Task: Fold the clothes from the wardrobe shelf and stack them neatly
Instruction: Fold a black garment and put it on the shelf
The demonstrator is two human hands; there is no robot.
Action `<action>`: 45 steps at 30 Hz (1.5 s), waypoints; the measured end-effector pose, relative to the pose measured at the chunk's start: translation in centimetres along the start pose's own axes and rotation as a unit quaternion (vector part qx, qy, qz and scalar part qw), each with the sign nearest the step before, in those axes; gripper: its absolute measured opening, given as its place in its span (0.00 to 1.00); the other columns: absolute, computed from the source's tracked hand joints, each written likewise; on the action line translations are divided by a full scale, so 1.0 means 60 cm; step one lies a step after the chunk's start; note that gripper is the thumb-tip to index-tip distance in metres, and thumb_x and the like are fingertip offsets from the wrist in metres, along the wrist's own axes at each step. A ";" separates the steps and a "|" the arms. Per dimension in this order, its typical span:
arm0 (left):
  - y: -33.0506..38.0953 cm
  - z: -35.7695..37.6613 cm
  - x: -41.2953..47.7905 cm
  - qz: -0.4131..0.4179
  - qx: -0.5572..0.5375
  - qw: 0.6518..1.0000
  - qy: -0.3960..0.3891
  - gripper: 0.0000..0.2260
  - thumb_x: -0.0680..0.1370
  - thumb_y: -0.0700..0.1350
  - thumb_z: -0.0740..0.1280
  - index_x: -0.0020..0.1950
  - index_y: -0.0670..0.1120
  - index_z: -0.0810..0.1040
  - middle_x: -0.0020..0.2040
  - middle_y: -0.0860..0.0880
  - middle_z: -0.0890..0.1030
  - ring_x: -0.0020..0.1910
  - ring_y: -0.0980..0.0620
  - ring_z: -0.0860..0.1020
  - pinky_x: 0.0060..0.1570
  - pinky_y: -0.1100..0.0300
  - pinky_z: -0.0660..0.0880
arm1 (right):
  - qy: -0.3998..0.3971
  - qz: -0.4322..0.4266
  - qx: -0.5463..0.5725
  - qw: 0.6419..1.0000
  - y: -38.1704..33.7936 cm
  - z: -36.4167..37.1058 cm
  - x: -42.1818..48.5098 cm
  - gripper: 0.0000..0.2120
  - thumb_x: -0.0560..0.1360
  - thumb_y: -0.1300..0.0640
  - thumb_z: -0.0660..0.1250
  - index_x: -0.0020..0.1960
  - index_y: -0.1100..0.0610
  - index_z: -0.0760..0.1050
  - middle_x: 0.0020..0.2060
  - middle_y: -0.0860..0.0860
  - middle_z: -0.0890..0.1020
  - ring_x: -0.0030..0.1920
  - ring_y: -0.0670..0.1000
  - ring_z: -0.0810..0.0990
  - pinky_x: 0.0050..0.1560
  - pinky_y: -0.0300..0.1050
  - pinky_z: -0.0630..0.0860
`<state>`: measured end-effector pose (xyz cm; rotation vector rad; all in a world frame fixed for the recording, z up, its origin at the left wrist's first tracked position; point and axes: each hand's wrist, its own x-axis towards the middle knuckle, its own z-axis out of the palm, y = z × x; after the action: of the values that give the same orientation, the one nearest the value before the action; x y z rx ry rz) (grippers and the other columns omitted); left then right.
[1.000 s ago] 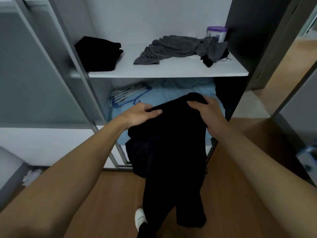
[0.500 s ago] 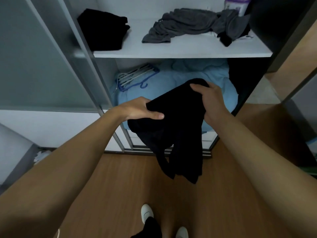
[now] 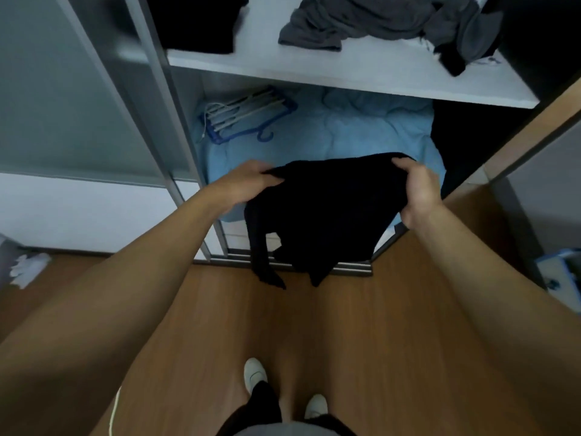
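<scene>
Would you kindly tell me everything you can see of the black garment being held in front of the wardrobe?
The black garment is soft, matte cloth, too dark to show seams or print. It hangs in the air before the wardrobe's lower compartment, bunched rather than folded flat. The left hand grips its upper left edge and the right hand its upper right edge, spreading the top between them. Below, two narrow ends dangle apart above the floor.

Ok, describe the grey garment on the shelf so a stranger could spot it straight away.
Start at the white wardrobe shelf above the blue bedding. On its right half lies the grey garment, crumpled and spread out. The black pile at the shelf's left end is darker and compact.
</scene>
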<state>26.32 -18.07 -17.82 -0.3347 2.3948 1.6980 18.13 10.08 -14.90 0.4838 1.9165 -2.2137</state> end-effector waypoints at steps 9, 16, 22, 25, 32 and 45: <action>0.074 0.013 0.043 0.062 -0.116 0.991 0.020 0.07 0.72 0.47 0.72 0.43 0.43 0.85 0.42 0.42 0.85 0.41 0.48 0.82 0.46 0.54 0.77 | -0.154 -0.163 -0.416 0.881 0.062 0.076 -0.020 0.09 0.75 0.59 0.71 0.55 0.56 0.77 0.49 0.49 0.81 0.51 0.48 0.80 0.58 0.39 0.75; 0.088 0.029 0.026 0.091 -0.062 0.994 -0.010 0.05 0.77 0.40 0.70 0.44 0.41 0.84 0.38 0.47 0.83 0.37 0.56 0.79 0.41 0.64 0.74 | -0.235 -0.244 -0.451 0.826 0.067 0.143 -0.042 0.12 0.73 0.63 0.65 0.37 0.48 0.69 0.31 0.43 0.74 0.32 0.41 0.73 0.29 0.30 0.65; 0.083 0.024 0.001 0.082 -0.038 0.995 0.050 0.10 0.77 0.42 0.70 0.47 0.35 0.82 0.39 0.45 0.82 0.37 0.53 0.80 0.39 0.64 0.74 | -0.189 -0.195 -0.494 0.826 0.096 0.106 -0.014 0.15 0.72 0.63 0.64 0.30 0.51 0.65 0.27 0.46 0.71 0.30 0.46 0.70 0.34 0.45 0.64; 0.074 0.036 -0.013 0.060 -0.078 0.993 0.063 0.06 0.78 0.42 0.70 0.43 0.41 0.83 0.36 0.50 0.83 0.36 0.55 0.81 0.36 0.65 0.75 | -0.237 -0.156 -0.442 0.851 0.091 0.077 -0.014 0.19 0.73 0.65 0.64 0.27 0.50 0.67 0.24 0.44 0.71 0.29 0.44 0.70 0.34 0.43 0.65; 0.050 0.058 -0.020 0.053 -0.037 0.991 0.117 0.11 0.78 0.44 0.72 0.35 0.45 0.82 0.29 0.55 0.80 0.28 0.60 0.77 0.30 0.69 0.71 | -0.332 -0.149 -0.343 0.866 0.077 0.027 -0.036 0.09 0.77 0.56 0.72 0.40 0.46 0.78 0.34 0.40 0.82 0.35 0.39 0.80 0.36 0.32 0.73; -0.010 0.123 -0.016 -0.028 0.009 0.983 0.183 0.09 0.73 0.36 0.62 0.33 0.34 0.71 0.31 0.46 0.67 0.32 0.50 0.66 0.36 0.58 0.62 | -0.321 -0.132 -0.387 0.854 0.072 -0.082 -0.009 0.03 0.74 0.56 0.74 0.48 0.53 0.83 0.40 0.43 0.84 0.40 0.39 0.82 0.42 0.29 0.75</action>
<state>27.58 -11.22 -20.52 -0.7648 2.6173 1.7125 20.72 14.23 -19.31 -0.5964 2.2679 -1.2256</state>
